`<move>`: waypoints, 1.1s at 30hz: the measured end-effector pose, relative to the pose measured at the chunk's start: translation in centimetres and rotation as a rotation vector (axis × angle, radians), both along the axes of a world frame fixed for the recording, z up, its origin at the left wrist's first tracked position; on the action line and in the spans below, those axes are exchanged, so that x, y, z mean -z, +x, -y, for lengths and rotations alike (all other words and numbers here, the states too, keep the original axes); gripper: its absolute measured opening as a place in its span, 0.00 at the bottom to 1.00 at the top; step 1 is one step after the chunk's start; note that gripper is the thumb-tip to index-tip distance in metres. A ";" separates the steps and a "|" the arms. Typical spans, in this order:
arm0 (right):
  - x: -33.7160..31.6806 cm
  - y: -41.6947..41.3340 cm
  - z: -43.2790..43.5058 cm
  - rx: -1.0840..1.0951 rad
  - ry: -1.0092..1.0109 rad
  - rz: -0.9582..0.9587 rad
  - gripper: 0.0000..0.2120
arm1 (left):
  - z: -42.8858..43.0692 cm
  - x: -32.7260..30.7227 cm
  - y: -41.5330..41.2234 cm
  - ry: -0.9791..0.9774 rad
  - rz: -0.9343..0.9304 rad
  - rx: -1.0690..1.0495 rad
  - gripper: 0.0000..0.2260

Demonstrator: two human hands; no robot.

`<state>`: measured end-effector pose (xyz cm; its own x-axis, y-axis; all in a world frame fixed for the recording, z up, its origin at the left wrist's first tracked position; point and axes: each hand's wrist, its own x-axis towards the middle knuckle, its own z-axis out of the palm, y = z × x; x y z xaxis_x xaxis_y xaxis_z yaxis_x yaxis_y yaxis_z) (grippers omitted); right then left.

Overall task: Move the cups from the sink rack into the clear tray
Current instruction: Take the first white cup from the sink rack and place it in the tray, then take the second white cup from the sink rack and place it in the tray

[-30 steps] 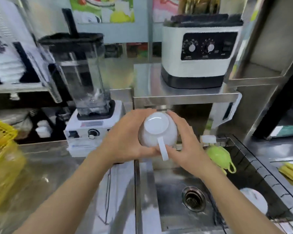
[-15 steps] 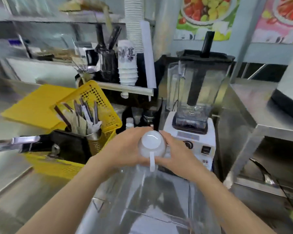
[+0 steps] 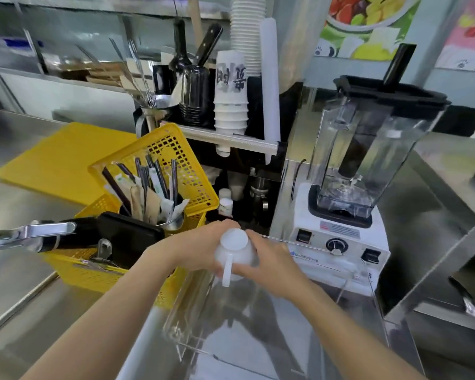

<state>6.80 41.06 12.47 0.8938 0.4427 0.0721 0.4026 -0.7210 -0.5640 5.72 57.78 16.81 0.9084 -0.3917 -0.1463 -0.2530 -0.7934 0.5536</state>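
Observation:
A white cup is held upside down between both hands, its base facing up and its handle pointing toward me. My left hand wraps its left side and my right hand cups its right side. The cup hovers over the far end of the clear tray, a transparent acrylic box on the steel counter directly below my hands. The sink rack is out of view.
A yellow basket with straws and cutlery stands left of the tray, with a black-handled tool across it. A blender on a white base stands just right. Stacked paper cups sit on a shelf behind.
My view swung left from the sink to the counter. Both hands carried the upturned white cup away from the sink and now hold it lower, over the clear tray.

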 end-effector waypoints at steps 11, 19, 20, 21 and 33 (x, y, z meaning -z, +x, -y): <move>-1.4 -0.2 2.9 -0.068 -0.041 -0.126 0.35 | 0.1 -4.9 -0.6 0.368 -0.062 -0.073 0.36; -3.7 -1.7 12.4 0.017 -0.069 -0.100 0.33 | 9.3 -5.4 -1.0 0.226 0.011 0.118 0.33; -3.8 -2.1 14.0 0.041 -0.057 -0.100 0.33 | 10.9 -5.0 -0.9 0.229 0.009 0.151 0.32; -3.8 -2.5 15.6 0.065 -0.040 -0.099 0.32 | 12.6 -4.6 -0.8 0.219 0.010 0.181 0.31; -0.2 -11.0 38.7 0.530 -0.054 -0.123 0.33 | 38.0 1.4 -2.3 0.129 0.102 0.556 0.29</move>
<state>-4.18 2.41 12.67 0.9959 -0.0708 -0.0570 -0.0905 -0.8364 -0.5407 3.41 19.76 15.44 0.5834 -0.7988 -0.1468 -0.6982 -0.5857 0.4117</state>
